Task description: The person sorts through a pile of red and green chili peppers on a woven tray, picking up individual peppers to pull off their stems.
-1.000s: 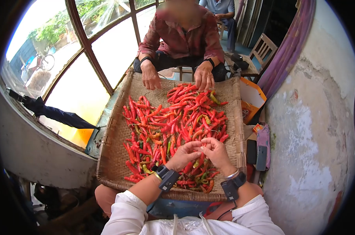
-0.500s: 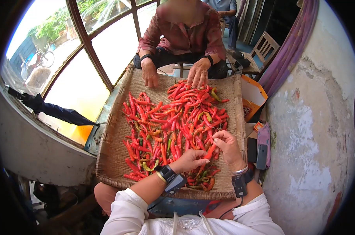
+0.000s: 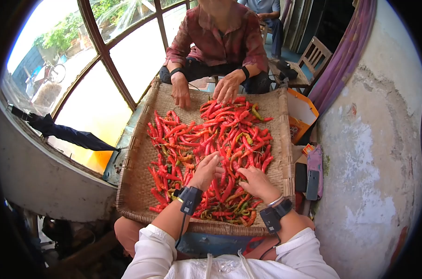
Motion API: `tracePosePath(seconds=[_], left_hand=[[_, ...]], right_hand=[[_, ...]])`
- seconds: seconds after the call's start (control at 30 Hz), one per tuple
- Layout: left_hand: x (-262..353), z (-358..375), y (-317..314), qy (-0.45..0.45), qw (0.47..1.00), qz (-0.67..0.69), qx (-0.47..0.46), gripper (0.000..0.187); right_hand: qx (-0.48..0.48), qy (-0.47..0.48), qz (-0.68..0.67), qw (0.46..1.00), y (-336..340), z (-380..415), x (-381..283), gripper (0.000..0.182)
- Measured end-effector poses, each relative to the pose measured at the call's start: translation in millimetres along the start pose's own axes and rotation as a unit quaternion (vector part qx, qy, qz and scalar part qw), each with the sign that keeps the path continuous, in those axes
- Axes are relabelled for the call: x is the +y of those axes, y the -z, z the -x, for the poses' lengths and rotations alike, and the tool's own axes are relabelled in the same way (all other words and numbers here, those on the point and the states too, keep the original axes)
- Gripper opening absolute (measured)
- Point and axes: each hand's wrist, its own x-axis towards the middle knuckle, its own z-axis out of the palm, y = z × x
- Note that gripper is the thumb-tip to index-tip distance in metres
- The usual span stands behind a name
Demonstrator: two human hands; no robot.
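A broad heap of red chili peppers (image 3: 227,139), with a few green and yellowish ones among them, lies in a woven basket tray (image 3: 281,139). Over the near middle of the heap is my left hand (image 3: 206,172), fingers stretched out and apart, holding nothing I can see. To its right my right hand (image 3: 259,183) reaches down at the peppers, thumb and fingers apart; its fingertips are partly hidden. A small gap with peppers showing separates the two hands. Both wrists wear dark strapped devices.
Across the tray, another person (image 3: 218,39) has both hands at the far peppers. Left is a folded umbrella (image 3: 80,135) by the window. A phone (image 3: 312,185), an orange-edged box (image 3: 301,111) and the worn wall (image 3: 364,153) are on the right. A wooden chair (image 3: 313,58) stands behind.
My hands held a red chili pepper between them near the right front; it is no longer in them. Both moved forward and left over the heap. The other person's hand shifted slightly left.
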Motion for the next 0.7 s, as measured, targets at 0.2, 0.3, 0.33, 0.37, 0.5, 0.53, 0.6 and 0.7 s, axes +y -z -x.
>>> tracePosePath(seconds=[0.2,0.3,0.33,0.37,0.5,0.53,0.6,0.7], left_hand=[[-32.8,8.5,-13.5,-0.043,0.872,-0.466,-0.147,0.031],[-50.3,2.3,-6.3,-0.089,0.853,-0.483,-0.176,0.028],[-51.5,1.4,-7.0,-0.034,0.886,-0.430,-0.168,0.029],[-52.1,1.0,-6.9,0.021,0.913,-0.375,-0.158,0.031],[-47.3,2.7,-8.2,0.014,0.911,-0.398,-0.104,0.034],[-48.2,2.1,-6.8,-0.022,0.896,-0.434,-0.087,0.035],[-49.8,1.2,-5.5,-0.058,0.879,-0.468,-0.069,0.036],[-50.7,-1.0,-4.9,-0.033,0.876,-0.475,-0.076,0.040]], right_hand=[[-0.113,0.017,-0.020,0.993,-15.0,0.6,8.7,0.031],[-0.060,-0.008,-0.099,0.993,-25.2,-0.3,9.8,0.027],[-0.008,0.033,-0.138,0.990,-29.7,-4.4,12.8,0.025],[-0.006,0.032,-0.140,0.990,-32.0,-5.2,14.3,0.025],[-0.051,-0.201,-0.478,0.853,-24.7,-10.3,9.0,0.030],[-0.042,-0.222,-0.522,0.823,-21.3,-9.0,5.4,0.029],[-0.033,-0.242,-0.562,0.790,-17.3,-6.5,-1.4,0.028],[-0.037,-0.247,-0.481,0.841,-26.0,-7.0,1.3,0.034]])
